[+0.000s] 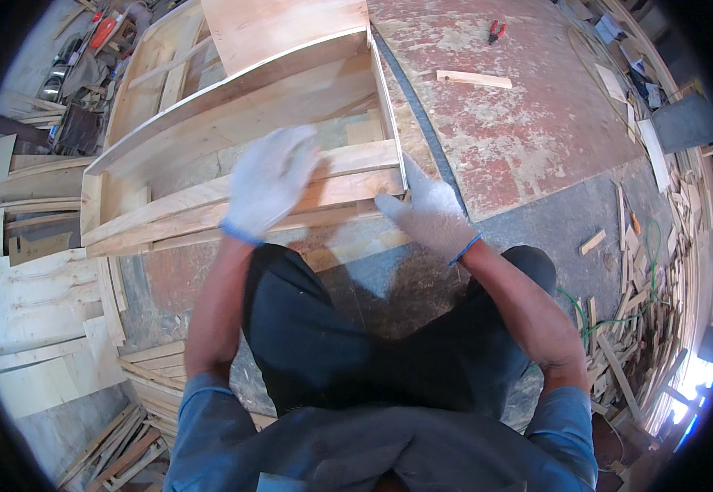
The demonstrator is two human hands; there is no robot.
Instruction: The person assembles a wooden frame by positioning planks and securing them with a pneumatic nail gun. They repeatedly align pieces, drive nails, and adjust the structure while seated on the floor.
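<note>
A long box-like wooden frame (pixel 291 209) of pale boards lies in front of me on the floor. Both hands wear white knitted gloves with blue cuffs. My left hand (pixel 270 176) is over the frame's near rail, fingers loosely stretched and slightly blurred; nothing shows in them. At the frame's near right corner, my right hand (pixel 434 215) is closed around the corner, thumb at the front rail and fingers along the outer side. Part of its grip is hidden. A wide pale panel (pixel 283 33) rests on the far part of the frame.
A worn reddish board (pixel 520 123) lies to the right, bearing a short wood strip (pixel 474 79) and red-handled pliers (pixel 497 33). Offcuts (pixel 668 279) and a green cord (pixel 583 324) litter the right side. Plywood sheets (pixel 37 303) and stacked strips (pixel 123 447) lie left.
</note>
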